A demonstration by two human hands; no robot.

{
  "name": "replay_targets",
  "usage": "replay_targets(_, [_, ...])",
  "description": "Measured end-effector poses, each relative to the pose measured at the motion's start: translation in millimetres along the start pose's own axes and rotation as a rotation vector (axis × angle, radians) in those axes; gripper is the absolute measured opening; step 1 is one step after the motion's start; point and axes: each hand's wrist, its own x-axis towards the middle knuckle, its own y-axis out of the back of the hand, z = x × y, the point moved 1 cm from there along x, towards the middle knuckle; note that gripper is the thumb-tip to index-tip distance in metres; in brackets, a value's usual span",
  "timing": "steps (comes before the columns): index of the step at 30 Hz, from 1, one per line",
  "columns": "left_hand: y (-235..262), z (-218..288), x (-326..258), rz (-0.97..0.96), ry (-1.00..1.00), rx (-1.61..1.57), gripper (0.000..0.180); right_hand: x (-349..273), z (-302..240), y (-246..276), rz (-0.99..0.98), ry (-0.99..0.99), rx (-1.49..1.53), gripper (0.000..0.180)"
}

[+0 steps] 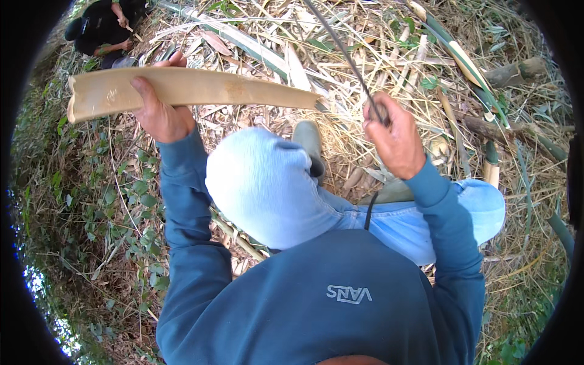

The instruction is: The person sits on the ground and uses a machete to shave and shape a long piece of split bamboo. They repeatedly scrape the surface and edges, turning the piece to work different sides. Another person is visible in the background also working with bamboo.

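A long pale piece of split bamboo (207,91), with its hollow inner side showing, lies across my left hand (163,118). The thumb presses on its inner face and the fingers wrap behind it. One end is wide and notched; the other narrows to a jagged tip toward the middle of the view. My right hand (396,137) is closed round the handle of a long-bladed knife (345,53), probably a machete. Its thin dark blade points up and away, seen nearly edge-on, apart from the bamboo. Most of the handle is hidden in my fist.
Bamboo shavings and dry leaves (389,67) litter the ground. Green bamboo strips (243,42) lie ahead, and cut pieces (462,61) and a log (517,73) at the right. My bent knee (261,188) and boot (307,143) sit below the bamboo. Another person (103,27) crouches far left.
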Motion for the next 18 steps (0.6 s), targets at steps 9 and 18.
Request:
replay_targets(9, [38.4,-20.9,-27.4,0.050,-0.018,-0.351,0.037,-2.5,17.9,-120.5,-0.096,-0.040,-0.117,0.024])
replay_targets(18, [53.7,-18.0,-50.4,0.278,-0.078,-0.166,0.026,23.6,38.0,-140.7,-0.151,-0.216,-0.214,0.025])
